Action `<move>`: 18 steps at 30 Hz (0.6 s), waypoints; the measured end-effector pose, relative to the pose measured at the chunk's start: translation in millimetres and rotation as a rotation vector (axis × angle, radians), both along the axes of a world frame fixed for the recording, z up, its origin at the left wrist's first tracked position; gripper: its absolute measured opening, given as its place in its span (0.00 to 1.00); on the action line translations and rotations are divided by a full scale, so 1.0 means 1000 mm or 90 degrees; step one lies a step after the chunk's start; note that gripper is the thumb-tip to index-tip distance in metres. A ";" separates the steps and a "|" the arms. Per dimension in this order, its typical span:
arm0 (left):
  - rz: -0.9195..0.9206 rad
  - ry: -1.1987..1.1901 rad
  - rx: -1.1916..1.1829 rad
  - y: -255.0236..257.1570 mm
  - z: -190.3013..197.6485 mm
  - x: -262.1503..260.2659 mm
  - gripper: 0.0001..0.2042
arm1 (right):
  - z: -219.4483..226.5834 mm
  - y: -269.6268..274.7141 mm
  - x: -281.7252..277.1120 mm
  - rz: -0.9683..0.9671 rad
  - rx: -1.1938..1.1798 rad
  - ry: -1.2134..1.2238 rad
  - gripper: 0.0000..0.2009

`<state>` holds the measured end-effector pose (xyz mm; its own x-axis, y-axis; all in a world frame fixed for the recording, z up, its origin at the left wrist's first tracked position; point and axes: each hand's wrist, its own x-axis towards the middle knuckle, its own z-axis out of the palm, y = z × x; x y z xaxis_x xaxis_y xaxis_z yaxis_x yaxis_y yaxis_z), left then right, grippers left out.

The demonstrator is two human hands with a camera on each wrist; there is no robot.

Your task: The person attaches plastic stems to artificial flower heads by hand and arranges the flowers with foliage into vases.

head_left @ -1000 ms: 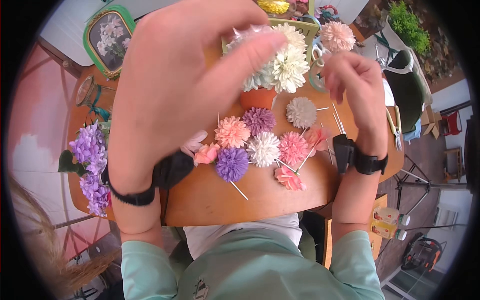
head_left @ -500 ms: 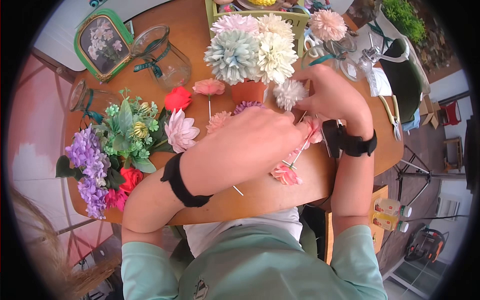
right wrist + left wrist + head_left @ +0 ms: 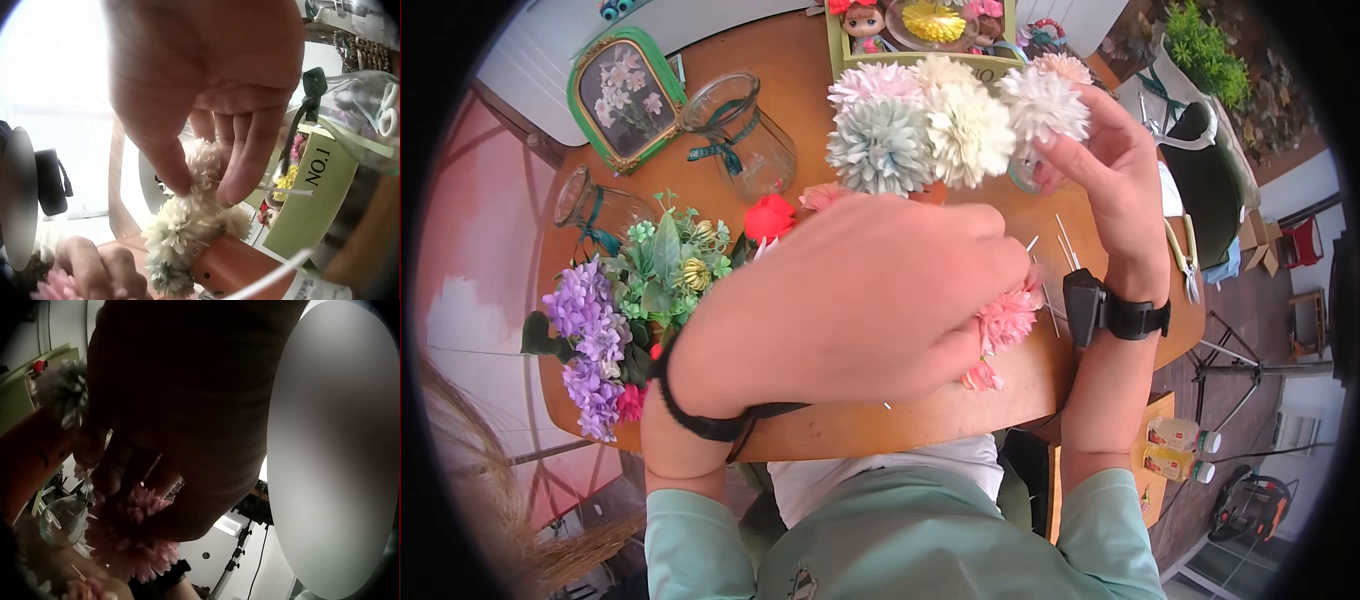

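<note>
My right hand (image 3: 1115,165) holds up a white pompom flower (image 3: 1043,103), pinched between thumb and fingers in the right wrist view. It is just right of a cluster with a pale blue flower (image 3: 880,145) and a cream flower (image 3: 970,130) in an orange pot (image 3: 240,269), mostly hidden in the head view. Lower over the table, my left hand (image 3: 870,300) grips a pink pompom flower (image 3: 134,540), its fingers curled round the bloom. Part of that flower shows past the fingers in the head view. More loose flowers are hidden beneath my left hand and forearm.
Left on the table (image 3: 800,90) are a glass vase (image 3: 755,150), a smaller glass vase (image 3: 605,210), a green picture frame (image 3: 625,95) and purple flowers (image 3: 585,340). Behind the pot stands a green box (image 3: 975,68). Pliers (image 3: 1183,260) lie at the right edge.
My right hand picked the white flower up off the table and raised it beside the potted cluster. My left hand came down from above the table and took the pink flower.
</note>
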<state>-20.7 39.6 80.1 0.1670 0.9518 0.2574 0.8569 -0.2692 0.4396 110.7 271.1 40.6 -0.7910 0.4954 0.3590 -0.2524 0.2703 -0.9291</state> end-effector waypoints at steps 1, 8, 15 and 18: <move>-0.016 -0.047 0.047 -0.005 0.006 -0.006 0.08 | 0.003 0.003 0.002 0.001 0.003 0.002 0.23; 0.257 -0.418 0.238 -0.043 0.047 -0.043 0.11 | 0.007 0.002 0.003 -0.009 0.010 -0.028 0.15; 0.285 -0.565 0.033 -0.026 0.042 -0.070 0.15 | 0.006 0.002 -0.003 -0.037 -0.180 0.283 0.16; 0.275 -0.653 0.121 -0.016 0.031 -0.066 0.14 | 0.009 -0.008 -0.003 0.032 -0.211 0.352 0.18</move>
